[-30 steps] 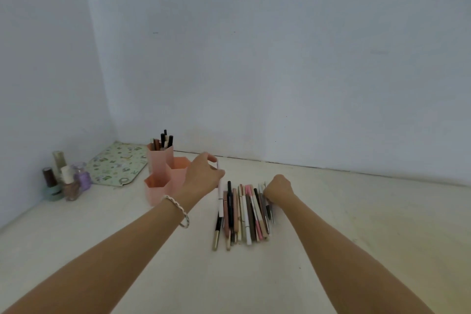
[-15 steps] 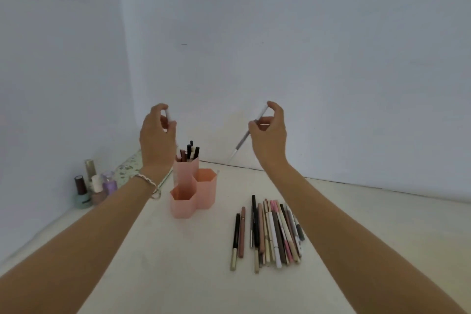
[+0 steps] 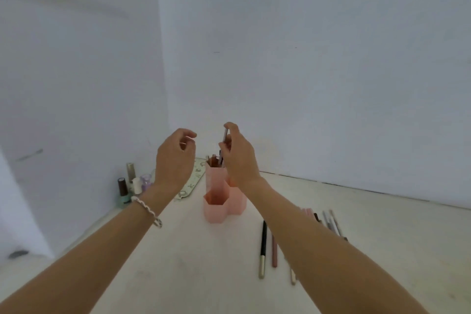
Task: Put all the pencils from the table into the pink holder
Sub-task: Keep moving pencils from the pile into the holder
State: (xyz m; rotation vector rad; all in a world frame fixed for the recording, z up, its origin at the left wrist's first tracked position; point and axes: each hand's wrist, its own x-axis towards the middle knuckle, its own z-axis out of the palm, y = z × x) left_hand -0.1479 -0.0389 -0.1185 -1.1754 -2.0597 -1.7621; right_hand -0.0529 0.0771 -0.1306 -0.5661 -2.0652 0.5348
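Backdrop: plain pale walls meet in a corner; off-white table [image 3: 178, 275] below.
Holder: pink holder [image 3: 216, 214], three hexagonal tubes joined, tallest at the back. Stands upright near the table's far edge.
Already in: stored pencils [image 3: 212, 160] stick up from the tall back tube; the front tube looks empty, the third is partly hidden.
Right hand: right hand [image 3: 237, 158] pinches a grey pencil [image 3: 225, 135] between thumb and fingertips. Pencil is nearly upright, lower end at the mouth of the tall tube (can't tell if it is inside yet).
Left hand: left hand [image 3: 175, 158] is raised just beside the right, fingers loosely curled, nothing seen in it.
Left on table: black pencil [image 3: 263, 242] with a gold end, mauve pencil [image 3: 274, 250] just beside it, more loose pencils [image 3: 331, 224] partly behind the right forearm.
Handling: judged light, stiff and thin, with smooth round shafts likely to roll or slip. Tips may be fragile.
Where to hold: pinch near the upper third and keep it vertical so the lower end clears the rim. For those lying flat, take mid-shaft.
Progress: partway, several to go.
Clutter: nail polish bottles [image 3: 125, 188] in the corner, patterned pad [image 3: 192, 183] behind the holder, bracelet [image 3: 147, 210] on the left wrist.
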